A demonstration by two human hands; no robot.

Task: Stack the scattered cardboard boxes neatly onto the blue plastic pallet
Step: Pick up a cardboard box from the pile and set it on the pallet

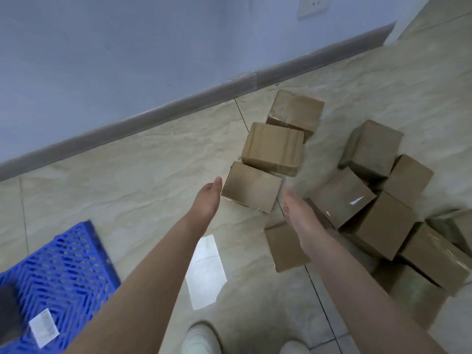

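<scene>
Several brown taped cardboard boxes lie scattered on the tiled floor. The nearest box (pixel 251 187) sits between my two hands. My left hand (pixel 207 199) is flat and open just left of it, fingertips beside its left edge. My right hand (pixel 298 208) is open at its right side, not gripping. Behind it lie a second box (pixel 274 148) and a third box (pixel 295 111). A small box (pixel 283 247) rests under my right wrist. The blue plastic pallet (pixel 63 272) is at the lower left with a white label on it and no boxes in the visible part.
A heap of boxes (pixel 383 221) fills the right side. A grey skirting board (pixel 178 103) and pale wall run diagonally behind. My white shoes (pixel 200 338) stand at the bottom edge. A dark blurred object (pixel 9 312) overlaps the pallet's left corner.
</scene>
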